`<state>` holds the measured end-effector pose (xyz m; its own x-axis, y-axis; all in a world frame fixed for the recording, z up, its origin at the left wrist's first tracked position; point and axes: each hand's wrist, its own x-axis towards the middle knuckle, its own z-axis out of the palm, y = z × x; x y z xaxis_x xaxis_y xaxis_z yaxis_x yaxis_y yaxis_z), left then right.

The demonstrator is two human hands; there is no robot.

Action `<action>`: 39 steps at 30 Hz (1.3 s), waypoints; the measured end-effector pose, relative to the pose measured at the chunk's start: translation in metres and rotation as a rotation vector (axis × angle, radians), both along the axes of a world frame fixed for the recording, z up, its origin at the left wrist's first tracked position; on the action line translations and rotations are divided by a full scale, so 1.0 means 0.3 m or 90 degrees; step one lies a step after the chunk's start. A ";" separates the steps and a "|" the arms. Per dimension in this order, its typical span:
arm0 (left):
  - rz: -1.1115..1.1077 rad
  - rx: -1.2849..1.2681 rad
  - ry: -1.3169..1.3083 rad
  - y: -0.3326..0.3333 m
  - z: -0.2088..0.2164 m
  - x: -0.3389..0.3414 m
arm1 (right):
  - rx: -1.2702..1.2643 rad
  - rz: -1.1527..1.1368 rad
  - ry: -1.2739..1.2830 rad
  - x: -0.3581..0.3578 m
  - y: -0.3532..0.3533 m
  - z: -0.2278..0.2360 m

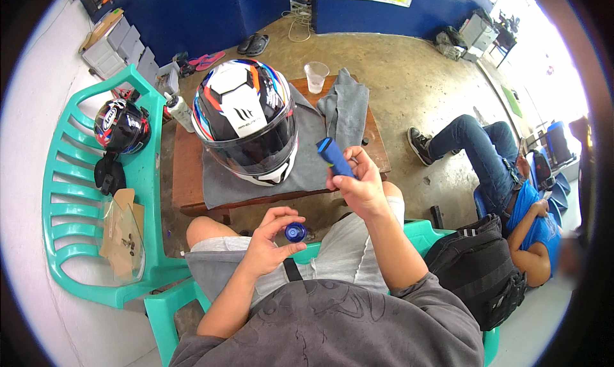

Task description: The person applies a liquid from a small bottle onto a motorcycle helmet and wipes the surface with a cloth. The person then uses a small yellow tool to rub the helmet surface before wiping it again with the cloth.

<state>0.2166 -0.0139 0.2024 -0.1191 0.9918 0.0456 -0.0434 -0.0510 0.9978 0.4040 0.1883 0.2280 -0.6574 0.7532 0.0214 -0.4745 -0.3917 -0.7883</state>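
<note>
Right hand: We see the right hand (pixel 362 183) closed, thumb against fingers, around the lower end of a dark blue stick, raised by the table's near edge.
Blue stick: Slim and matte, the dark blue stick (pixel 334 156) tilts up and leftward out of that grip; we note a brighter blue band near its top and a fleck of yellow-green by the fingers.
Left hand: Lower and to the left of the right grip, we find the left hand (pixel 267 240) curled in a C, thumb and fingers pinching a round blue piece over the lap.
Round blue piece: Glossy and deep blue, the round blue piece (pixel 295 232) shows us its circular end with rings inside; its length we cannot tell.
Helmet: Left of the right grip, we see a patterned helmet (pixel 246 120) with a dark visor, standing on a grey towel (pixel 220 191) over the wooden table (pixel 187 181).
Cloth: Just beyond the right grip, we see a crumpled grey cloth (pixel 345 104).
Cup: Farther beyond it, we spot a clear plastic cup (pixel 316 79).
</note>
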 end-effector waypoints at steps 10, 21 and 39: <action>0.058 0.089 -0.034 0.050 0.096 -0.016 | 0.309 -0.030 -0.359 -0.065 -0.215 0.002; -0.109 0.012 -0.169 -0.002 0.093 -0.077 | -0.062 0.334 -0.058 0.010 -0.162 -0.086; 0.271 0.175 0.587 0.029 0.360 -0.113 | -0.197 0.208 0.076 -0.076 -0.235 0.070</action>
<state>0.1827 -0.0051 0.3104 -0.2600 0.8179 0.5132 0.8017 -0.1134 0.5869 0.3812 0.1177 0.2491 -0.8677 0.4904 -0.0820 -0.3674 -0.7435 -0.5588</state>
